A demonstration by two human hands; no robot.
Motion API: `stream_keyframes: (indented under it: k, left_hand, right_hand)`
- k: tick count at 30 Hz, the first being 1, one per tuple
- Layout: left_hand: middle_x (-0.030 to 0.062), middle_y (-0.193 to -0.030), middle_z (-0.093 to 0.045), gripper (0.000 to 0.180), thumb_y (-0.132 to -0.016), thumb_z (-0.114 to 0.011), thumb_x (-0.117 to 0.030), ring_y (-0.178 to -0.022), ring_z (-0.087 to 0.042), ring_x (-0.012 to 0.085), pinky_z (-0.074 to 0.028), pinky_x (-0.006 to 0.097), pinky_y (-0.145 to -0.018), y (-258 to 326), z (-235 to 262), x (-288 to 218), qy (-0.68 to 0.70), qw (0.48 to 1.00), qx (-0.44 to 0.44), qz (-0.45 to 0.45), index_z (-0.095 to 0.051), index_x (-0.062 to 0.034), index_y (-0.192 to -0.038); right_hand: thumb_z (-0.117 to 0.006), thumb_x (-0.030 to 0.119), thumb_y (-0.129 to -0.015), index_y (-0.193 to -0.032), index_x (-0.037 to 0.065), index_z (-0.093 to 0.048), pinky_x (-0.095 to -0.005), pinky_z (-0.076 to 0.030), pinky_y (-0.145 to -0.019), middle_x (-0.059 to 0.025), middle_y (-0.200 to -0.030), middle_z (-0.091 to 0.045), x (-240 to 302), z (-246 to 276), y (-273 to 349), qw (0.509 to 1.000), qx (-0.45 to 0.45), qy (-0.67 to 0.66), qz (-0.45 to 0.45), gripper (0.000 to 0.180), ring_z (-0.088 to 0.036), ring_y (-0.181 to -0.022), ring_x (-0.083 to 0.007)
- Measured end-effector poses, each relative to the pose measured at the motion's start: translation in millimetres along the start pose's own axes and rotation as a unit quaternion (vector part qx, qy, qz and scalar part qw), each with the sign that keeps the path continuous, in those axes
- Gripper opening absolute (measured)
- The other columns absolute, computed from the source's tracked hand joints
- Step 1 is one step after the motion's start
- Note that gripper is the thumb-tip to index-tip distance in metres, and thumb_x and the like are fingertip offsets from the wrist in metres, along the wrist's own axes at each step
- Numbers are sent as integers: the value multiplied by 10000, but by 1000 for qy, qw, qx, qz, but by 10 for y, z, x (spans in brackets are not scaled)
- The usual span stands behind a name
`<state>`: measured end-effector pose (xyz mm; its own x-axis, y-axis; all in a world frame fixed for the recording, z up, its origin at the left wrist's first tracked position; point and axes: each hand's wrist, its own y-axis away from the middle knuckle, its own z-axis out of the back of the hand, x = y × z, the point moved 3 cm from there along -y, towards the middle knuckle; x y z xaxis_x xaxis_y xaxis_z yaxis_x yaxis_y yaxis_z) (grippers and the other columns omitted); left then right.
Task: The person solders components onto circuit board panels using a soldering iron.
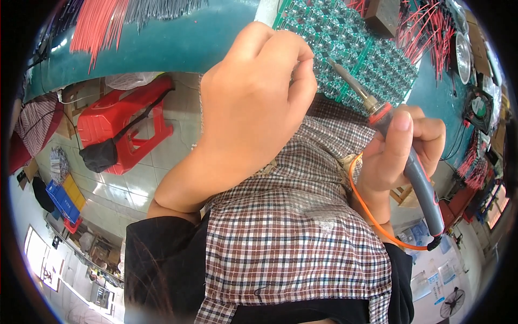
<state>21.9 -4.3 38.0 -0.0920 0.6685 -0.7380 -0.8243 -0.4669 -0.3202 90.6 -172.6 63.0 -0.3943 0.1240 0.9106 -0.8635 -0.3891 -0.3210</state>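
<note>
The right hand [388, 162] holds the soldering iron [422, 183], tip slanting leftward over the green circuit panel [372, 51]; by the panel's left edge the left hand [251, 92] pinches, contents unclear.

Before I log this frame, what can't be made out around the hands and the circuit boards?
All in the head view:
- Left hand: whether its fingertips hold anything; the hand's own back and curled fingers hide them.
- Circuit boards: far edge cut off by the picture's top; part hidden behind the left hand; individual parts too small.
- Soldering iron: mid-handle partly covered by the right hand.
- Red wires: upper ends cut off by the top edge.
</note>
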Motion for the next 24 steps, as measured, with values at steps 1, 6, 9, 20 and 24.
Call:
stream_keyframes:
  k: [1, 6, 9, 20, 24]
  left_hand:
    - [16, -725, -554, 97, -733, -676, -6, -456, -447, 52, -351, 207, -438, -11, -16, -3, 0, 1000, 1, -2, -634, -42, -813]
    - [9, -709, -552, 100, -723, -681, -18, -437, -401, 66, -320, 232, -422, -32, -42, -2, -6, 1000, -17, -5, -640, -53, -807]
    - [12, -717, -559, 105, -719, -681, -16, -441, -409, 65, -328, 227, -426, -33, -61, 8, -3, 1000, -15, -5, -641, -53, -809]
    - [5, -736, -576, 105, -726, -686, -25, -448, -421, 64, -347, 226, -432, -39, -78, -13, -32, 999, 0, -7, -648, -67, -814]
    - [1, -740, -583, 100, -732, -686, -30, -454, -428, 62, -350, 224, -434, -30, -43, -27, -26, 1000, -5, -12, -649, -70, -816]
  right_hand:
    - [-602, 11, -842, -813, 59, -386, -211, -336, -504, -47, -633, -523, -7, -43, -13, 1000, -2, 0, 0, 223, -413, -531, -65]
    - [-599, -14, -837, -817, 56, -390, -216, -343, -506, -58, -642, -532, -45, -35, -26, 1000, 12, -3, 6, 222, -420, -540, -71]
    - [-600, -20, -835, -821, 55, -392, -217, -342, -505, -58, -645, -535, -46, -52, -34, 1000, 7, -6, 7, 221, -420, -539, -73]
    - [-600, -9, -840, -820, 58, -393, -219, -343, -509, -52, -645, -536, -52, -49, -32, 1000, 8, -8, -10, 219, -413, -537, -70]
    - [-585, 50, -838, -732, 58, -412, -206, -296, -448, -49, -558, -488, -62, -71, -39, 998, -57, 2, 31, 203, -354, -454, -58]
